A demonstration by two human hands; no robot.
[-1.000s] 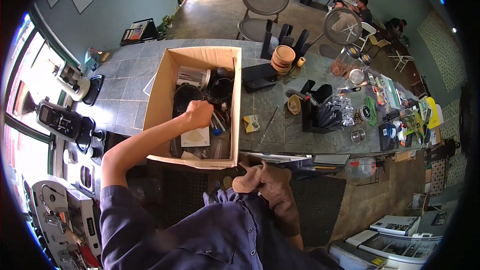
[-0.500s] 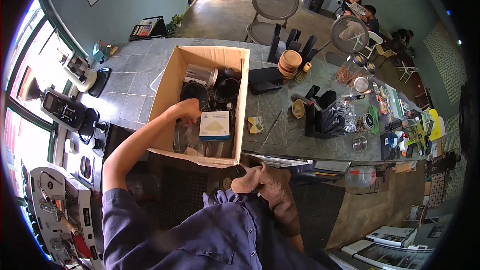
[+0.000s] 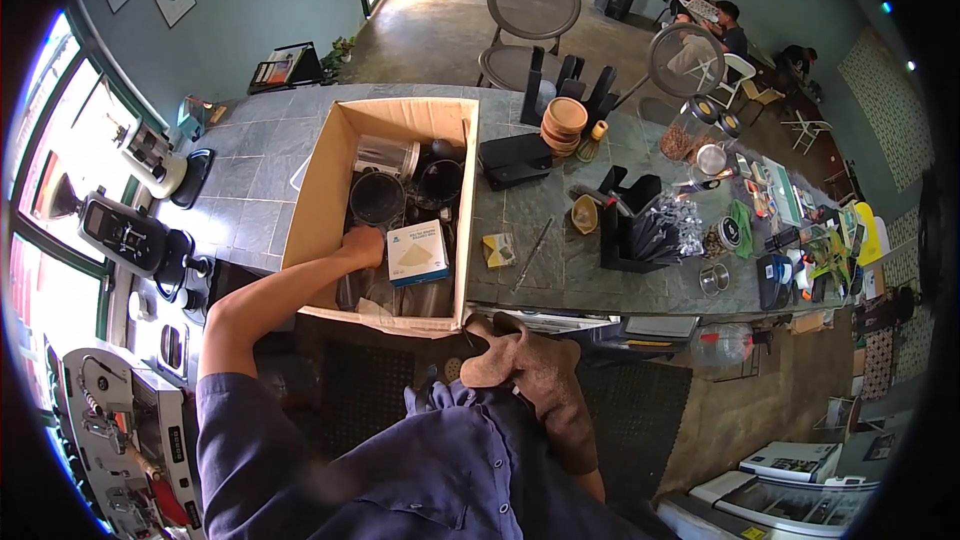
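My left hand (image 3: 366, 246) reaches into an open cardboard box (image 3: 306, 202) on the counter. Its fingers look curled, beside a dark round cup-like vessel (image 3: 377, 198); what they hold, if anything, is hidden. To the right of that hand lies a small white and blue carton (image 3: 418, 252), tilted on top of other items. A second dark vessel (image 3: 440, 183) and a clear jar (image 3: 388, 157) stand deeper in the box, with clear plastic pieces near its front wall. A brown cloth (image 3: 540, 370) covers my right forearm and hand in front of my body, hiding the fingers.
Coffee grinders (image 3: 128, 235) and an espresso machine (image 3: 120, 440) are at left. Right of the box are a black case (image 3: 513, 160), stacked brown bowls (image 3: 563, 127), a black organizer with wrapped utensils (image 3: 640, 230) and jars (image 3: 722, 237). People sit beyond the counter.
My left hand has drawn slightly back toward me within the box, and more of the dark vessel shows. The small carton is tilted differently. The whole view has shifted a little.
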